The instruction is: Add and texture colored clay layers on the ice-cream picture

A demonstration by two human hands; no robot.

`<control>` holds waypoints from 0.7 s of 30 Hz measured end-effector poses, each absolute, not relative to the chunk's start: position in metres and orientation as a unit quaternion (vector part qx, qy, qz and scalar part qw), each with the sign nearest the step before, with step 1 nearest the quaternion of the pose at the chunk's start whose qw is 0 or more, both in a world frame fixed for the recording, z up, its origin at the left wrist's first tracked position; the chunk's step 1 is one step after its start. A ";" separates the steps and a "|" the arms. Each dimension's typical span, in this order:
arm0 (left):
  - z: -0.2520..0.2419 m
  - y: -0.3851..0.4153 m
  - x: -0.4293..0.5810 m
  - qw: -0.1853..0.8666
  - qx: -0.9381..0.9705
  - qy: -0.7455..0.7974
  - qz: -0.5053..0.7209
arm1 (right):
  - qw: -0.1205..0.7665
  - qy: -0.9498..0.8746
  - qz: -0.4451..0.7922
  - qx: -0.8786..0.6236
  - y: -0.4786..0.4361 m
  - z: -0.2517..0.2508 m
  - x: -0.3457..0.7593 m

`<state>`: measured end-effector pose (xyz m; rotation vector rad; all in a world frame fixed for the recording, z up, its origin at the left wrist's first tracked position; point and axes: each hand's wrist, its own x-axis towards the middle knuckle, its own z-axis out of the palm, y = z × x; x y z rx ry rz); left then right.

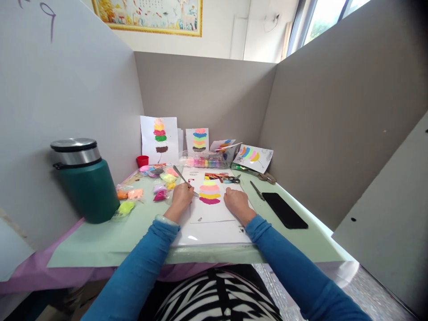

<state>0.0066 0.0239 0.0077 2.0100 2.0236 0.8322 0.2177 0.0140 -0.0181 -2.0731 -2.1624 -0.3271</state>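
My left hand (182,196) is wrapped round a metal fork (180,174). The fork's handle slants up and left, and its tines reach the left edge of a layered clay picture (209,193). Pale yellow, pink, lilac, yellow and magenta bands make up this picture, on a white paper sheet (210,215). On the sheet's right side rests my right hand (237,204), fingers curled in beside the bands; whether it holds anything is hidden.
Bagged soft clay (160,195) lies left, near a green flask (88,187). Scissors (234,179), a knife (257,191) and a black phone (284,210) are on the right. Finished pictures (159,140) lean at the back by a clear bag (203,160). Grey partitions (207,84) enclose the table.
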 end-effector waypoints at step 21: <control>0.007 0.024 0.005 0.064 0.697 0.672 0.243 | 0.076 -0.718 -0.100 -0.684 0.015 -0.018 0.218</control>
